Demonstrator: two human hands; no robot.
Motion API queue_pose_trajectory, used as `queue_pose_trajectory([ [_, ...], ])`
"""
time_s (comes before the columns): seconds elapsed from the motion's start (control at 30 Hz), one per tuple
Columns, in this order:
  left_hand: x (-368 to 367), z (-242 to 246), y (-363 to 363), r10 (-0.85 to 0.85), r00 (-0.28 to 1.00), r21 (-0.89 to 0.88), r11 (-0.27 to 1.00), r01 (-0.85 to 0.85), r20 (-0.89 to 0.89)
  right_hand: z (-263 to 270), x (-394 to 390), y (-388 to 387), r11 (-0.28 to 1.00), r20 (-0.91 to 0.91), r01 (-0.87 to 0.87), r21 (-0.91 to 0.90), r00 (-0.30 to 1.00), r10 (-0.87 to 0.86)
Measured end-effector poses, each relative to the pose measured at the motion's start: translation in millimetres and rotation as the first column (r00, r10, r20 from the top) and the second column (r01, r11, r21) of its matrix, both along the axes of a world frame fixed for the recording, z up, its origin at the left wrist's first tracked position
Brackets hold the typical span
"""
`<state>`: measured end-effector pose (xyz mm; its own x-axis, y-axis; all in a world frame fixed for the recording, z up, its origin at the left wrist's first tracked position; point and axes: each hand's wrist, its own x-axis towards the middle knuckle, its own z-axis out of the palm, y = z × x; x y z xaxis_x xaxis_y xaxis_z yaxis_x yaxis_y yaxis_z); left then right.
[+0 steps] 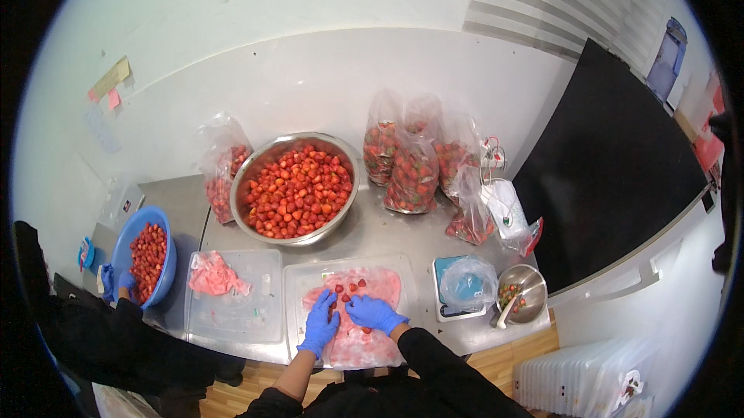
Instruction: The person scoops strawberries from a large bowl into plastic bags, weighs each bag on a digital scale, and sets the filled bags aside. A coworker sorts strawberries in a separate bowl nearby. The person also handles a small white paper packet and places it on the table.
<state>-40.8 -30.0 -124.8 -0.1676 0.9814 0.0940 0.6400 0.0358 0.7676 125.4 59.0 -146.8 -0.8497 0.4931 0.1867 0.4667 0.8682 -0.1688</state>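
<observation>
Both my hands wear blue gloves and rest over a pink-stained, crumpled sheet (366,348) on a clear plastic lid or tray (299,278). My left hand (318,324) lies on the sheet's left side, its fingertips beside a strawberry (339,288). My right hand (375,313) has its fingers curled down near another strawberry (346,297); whether they grip anything is hidden. Several hulled strawberries lie loose around the fingers, one red piece (366,330) just under the right hand. Beyond the lid stands a large steel bowl (317,239) full of hulled strawberries.
Left are a second clear lid (261,296) with a pink cloth (216,274), and a co-worker's gloved hand (126,281) at a blue basin (164,278). Bagged strawberries (411,179) stand behind. Right are a kitchen scale (442,307), a small steel bowl (535,296) and a power strip (503,203).
</observation>
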Motion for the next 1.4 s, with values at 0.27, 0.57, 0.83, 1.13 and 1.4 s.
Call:
queue_pose_trajectory([
  [0.27,-1,-2,-2,0.053,0.995,0.065,0.996,-0.058,0.084,-18,-13,8,0.91,-0.106,0.115,-0.399,0.98,-0.171],
  [0.57,21,48,3,0.238,0.963,0.219,0.94,-0.26,0.125,63,34,20,-0.137,-0.09,-0.277,-0.951,0.671,-0.736],
  [0.83,131,81,69,-0.197,0.918,0.059,0.98,0.189,0.345,108,186,-21,-0.036,0.003,-0.602,-0.798,0.057,-0.998],
  [1.13,218,59,123,-0.221,0.859,-0.256,0.894,0.367,0.462,23,210,41,0.235,0.096,-0.675,-0.699,-0.414,-0.905],
  [1.4,203,67,113,-0.082,0.786,-0.284,0.905,0.316,0.613,104,203,20,0.257,-0.252,-0.267,-0.929,-0.053,-0.966],
])
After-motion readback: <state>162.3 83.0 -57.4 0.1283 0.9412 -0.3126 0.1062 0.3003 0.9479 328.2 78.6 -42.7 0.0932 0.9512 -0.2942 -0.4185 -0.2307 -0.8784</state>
